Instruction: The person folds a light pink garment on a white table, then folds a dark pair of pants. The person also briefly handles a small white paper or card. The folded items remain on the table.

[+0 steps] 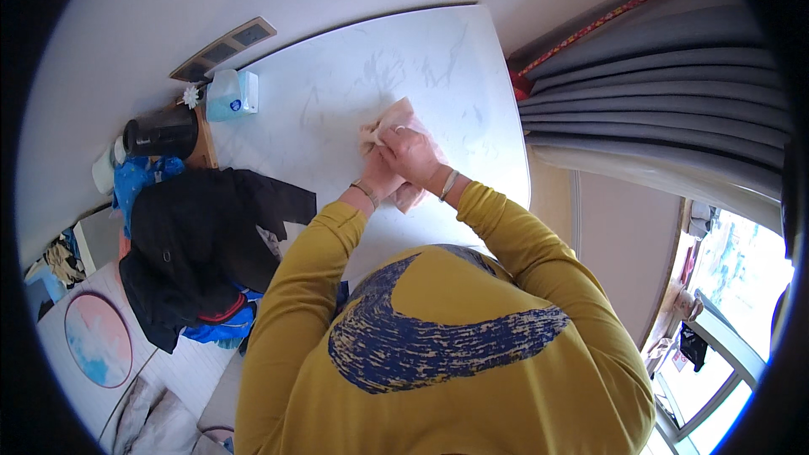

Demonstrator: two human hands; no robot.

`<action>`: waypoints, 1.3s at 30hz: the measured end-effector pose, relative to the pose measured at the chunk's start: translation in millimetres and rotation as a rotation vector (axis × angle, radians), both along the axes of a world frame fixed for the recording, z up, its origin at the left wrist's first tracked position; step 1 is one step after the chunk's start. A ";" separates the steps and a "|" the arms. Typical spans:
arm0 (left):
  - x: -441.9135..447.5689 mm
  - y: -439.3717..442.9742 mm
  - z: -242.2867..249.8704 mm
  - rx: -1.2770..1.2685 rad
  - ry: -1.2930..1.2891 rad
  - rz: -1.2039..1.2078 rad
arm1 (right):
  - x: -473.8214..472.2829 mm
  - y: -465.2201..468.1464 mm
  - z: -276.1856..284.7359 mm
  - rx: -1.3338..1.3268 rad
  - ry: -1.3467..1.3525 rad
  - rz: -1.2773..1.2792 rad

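Observation:
A crumpled pink cloth is bunched between my two hands over a white marble-patterned table. My right hand, with a ring on a finger and a bangle at the wrist, grips the cloth from above. Close against it, my left hand holds the cloth from the lower left; its fingers are partly hidden behind the right hand. Part of the cloth hangs out below the hands. Whether it touches the tabletop I cannot tell.
On the table's left edge stands a tissue box. A black bin-like container sits beyond it. Dark clothing is heaped at the left, close to my left arm. Grey curtains hang at the right, near a red patterned stick.

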State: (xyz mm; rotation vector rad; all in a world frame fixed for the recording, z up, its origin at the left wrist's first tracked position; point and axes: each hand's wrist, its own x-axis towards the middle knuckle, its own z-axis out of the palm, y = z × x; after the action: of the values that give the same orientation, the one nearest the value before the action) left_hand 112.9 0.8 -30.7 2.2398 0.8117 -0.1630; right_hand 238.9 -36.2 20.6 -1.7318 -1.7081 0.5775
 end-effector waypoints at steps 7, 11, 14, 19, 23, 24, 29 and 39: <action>-1.8 11.8 13.7 0.168 0.088 0.102 | 10.8 -24.7 -3.0 0.103 -0.127 0.019; -22.0 14.0 31.3 0.219 0.133 0.088 | 23.5 -51.1 -10.1 0.031 -0.177 -0.117; -32.3 4.0 34.6 0.135 0.196 0.085 | 27.2 -63.0 -19.7 -0.123 -0.009 -0.169; -53.0 -42.4 35.2 0.442 -0.071 -0.025 | 28.8 -59.5 -33.4 -0.255 0.169 -0.193; -49.5 -72.9 27.0 0.253 -0.234 -0.102 | 25.7 -52.9 -35.1 -0.380 0.145 -0.164; -47.4 -76.1 24.7 0.235 -0.271 -0.124 | 25.3 -51.4 -34.3 -0.428 0.140 -0.173; -40.4 -77.0 23.4 0.338 -0.224 -0.120 | 25.1 -53.9 -25.2 -0.482 0.307 -0.289; -19.0 -72.9 27.4 0.373 -0.080 -0.004 | 25.8 -79.9 -7.6 -0.051 0.033 -0.191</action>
State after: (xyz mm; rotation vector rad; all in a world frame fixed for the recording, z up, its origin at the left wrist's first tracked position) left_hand 93.9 -72.2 -3.4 2.5766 0.8490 0.0832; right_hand 264.7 -116.1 13.0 -1.8853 -1.4964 0.5644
